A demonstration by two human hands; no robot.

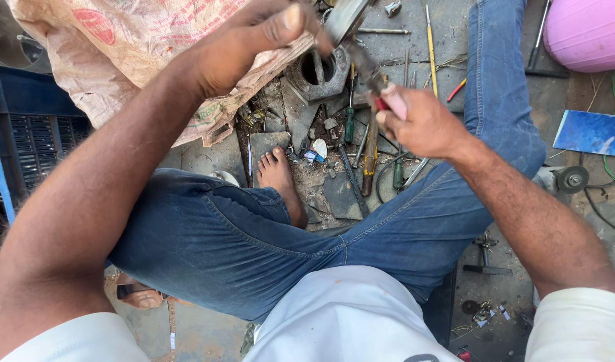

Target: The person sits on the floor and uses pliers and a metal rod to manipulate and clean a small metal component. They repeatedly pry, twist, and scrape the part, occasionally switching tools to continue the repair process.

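Observation:
My left hand (pixel 254 40) is raised at the top of the view, closed around a grey metal part (pixel 344 17) that runs past the frame edge. My right hand (pixel 418 121) grips the pink-red handles of a pair of pliers (pixel 371 70), whose dark jaws reach up to the metal part. I sit with legs crossed in blue jeans (pixel 254 241), one bare foot (pixel 281 177) resting on the ground below the hands.
Screwdrivers (pixel 369 157) and other hand tools lie scattered on the dirty concrete floor, beside a round metal housing (pixel 321 74). A printed sack (pixel 120 53) lies at upper left, a blue crate (pixel 26 127) at left, a pink round object (pixel 585 30) at upper right, an angle grinder (pixel 562 179) at right.

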